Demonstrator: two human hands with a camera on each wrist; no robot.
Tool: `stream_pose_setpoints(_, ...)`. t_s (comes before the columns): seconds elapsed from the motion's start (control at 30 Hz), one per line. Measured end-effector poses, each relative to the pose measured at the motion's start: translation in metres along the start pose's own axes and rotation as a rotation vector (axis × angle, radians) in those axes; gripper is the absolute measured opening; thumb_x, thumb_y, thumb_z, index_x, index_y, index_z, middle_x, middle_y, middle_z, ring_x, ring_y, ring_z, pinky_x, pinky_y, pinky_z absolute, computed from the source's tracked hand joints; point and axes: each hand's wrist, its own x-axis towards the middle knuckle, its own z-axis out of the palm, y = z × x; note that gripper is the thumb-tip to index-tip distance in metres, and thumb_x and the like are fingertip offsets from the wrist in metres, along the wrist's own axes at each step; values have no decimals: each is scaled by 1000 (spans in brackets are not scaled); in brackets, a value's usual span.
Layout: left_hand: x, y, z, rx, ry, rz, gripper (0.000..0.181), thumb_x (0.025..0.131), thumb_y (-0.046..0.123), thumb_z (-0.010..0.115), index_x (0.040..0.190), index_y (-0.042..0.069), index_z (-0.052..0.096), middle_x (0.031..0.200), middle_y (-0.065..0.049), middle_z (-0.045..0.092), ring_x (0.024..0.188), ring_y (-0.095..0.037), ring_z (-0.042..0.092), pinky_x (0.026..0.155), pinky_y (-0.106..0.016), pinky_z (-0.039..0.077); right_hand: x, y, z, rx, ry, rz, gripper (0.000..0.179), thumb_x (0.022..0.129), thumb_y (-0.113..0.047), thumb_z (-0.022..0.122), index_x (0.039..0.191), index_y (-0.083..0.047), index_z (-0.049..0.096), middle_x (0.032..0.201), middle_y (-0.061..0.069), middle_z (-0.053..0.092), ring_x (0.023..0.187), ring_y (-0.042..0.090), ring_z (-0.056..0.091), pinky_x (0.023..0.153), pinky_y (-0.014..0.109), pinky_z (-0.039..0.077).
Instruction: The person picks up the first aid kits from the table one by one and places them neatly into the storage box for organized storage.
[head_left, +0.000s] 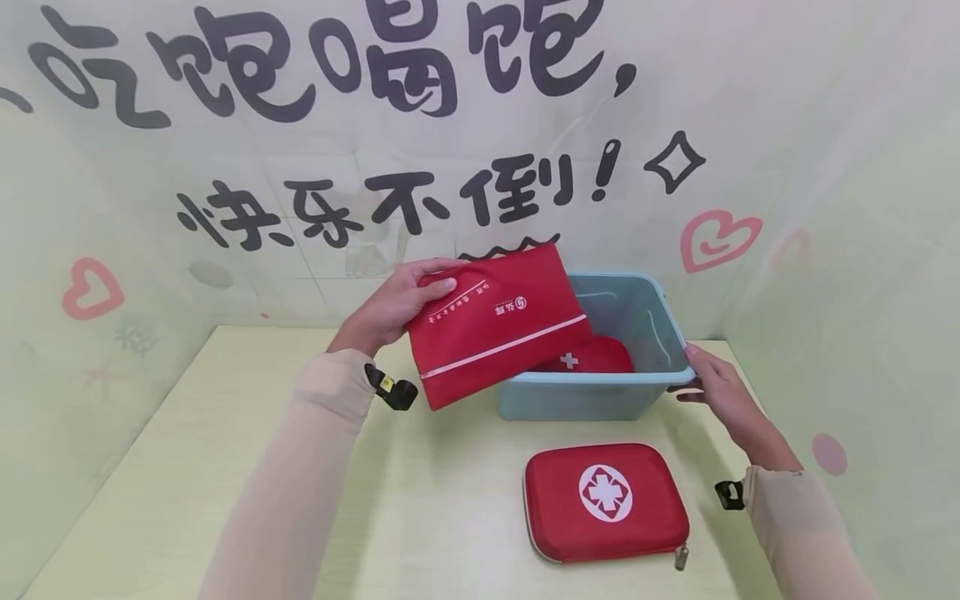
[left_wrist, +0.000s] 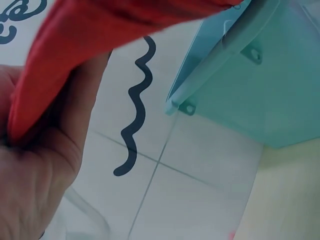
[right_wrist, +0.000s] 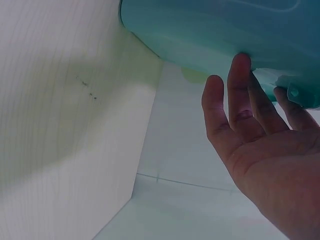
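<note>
My left hand [head_left: 390, 304] grips a flat red fabric pouch [head_left: 495, 333] by its left end, thumb on top. White print and a white stripe run across the pouch. It tilts over the left side of a light blue plastic bin [head_left: 577, 404], partly covering it. Inside the bin lies a red item [head_left: 603, 357] with a white cross, half hidden by the pouch. At the bin's right front corner, my right hand [head_left: 723, 392] touches the rim. In the right wrist view, its fairly straight fingers [right_wrist: 240, 95] rest by the outer wall; the thumb is hidden.
A red zippered first aid case [head_left: 558, 508] with a white cross emblem lies in front of the bin. The pale wooden table [head_left: 225, 433] meets walls [head_left: 300, 208] at the back and sides, covered with a printed sheet.
</note>
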Motion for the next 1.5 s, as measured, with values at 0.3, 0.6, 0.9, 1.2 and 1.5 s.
stream_pose_setpoints(0.3,15,3,17,-5,-44,1,50,96,17,66,144,13,52,125,-17,58,93,-32,71,79,-40,59,1,0,3,2,-3,5,60,109,-42,30,151,0,36,127,29,57,94,23,68,80,33,57)
stream_pose_setpoints(0.6,30,2,38,-54,-39,-20,49,96,16,65,144,15,53,125,-16,58,94,-30,70,79,-40,60,1,2,3,1,5,4,59,109,-41,30,151,-1,37,130,31,54,92,16,67,80,32,57)
stream_pose_setpoints(0.9,42,1,54,-72,-72,-9,44,98,12,61,142,11,55,120,-18,60,85,-28,72,72,-39,61,2,2,2,9,6,7,61,109,-42,30,151,1,37,118,12,64,92,17,68,80,32,57)
stream_pose_setpoints(1.2,53,-2,72,-50,-71,-25,41,100,11,58,141,10,55,117,-17,61,78,-25,71,68,-35,61,1,3,3,34,9,2,63,108,-42,31,147,7,39,99,-17,64,90,16,68,79,29,57)
stream_pose_setpoints(1.5,57,2,85,-1,-24,11,44,94,19,69,137,13,58,118,-13,62,86,-29,71,72,-36,61,0,1,1,29,7,9,62,109,-42,30,148,5,38,111,-1,65,92,16,68,80,30,57)
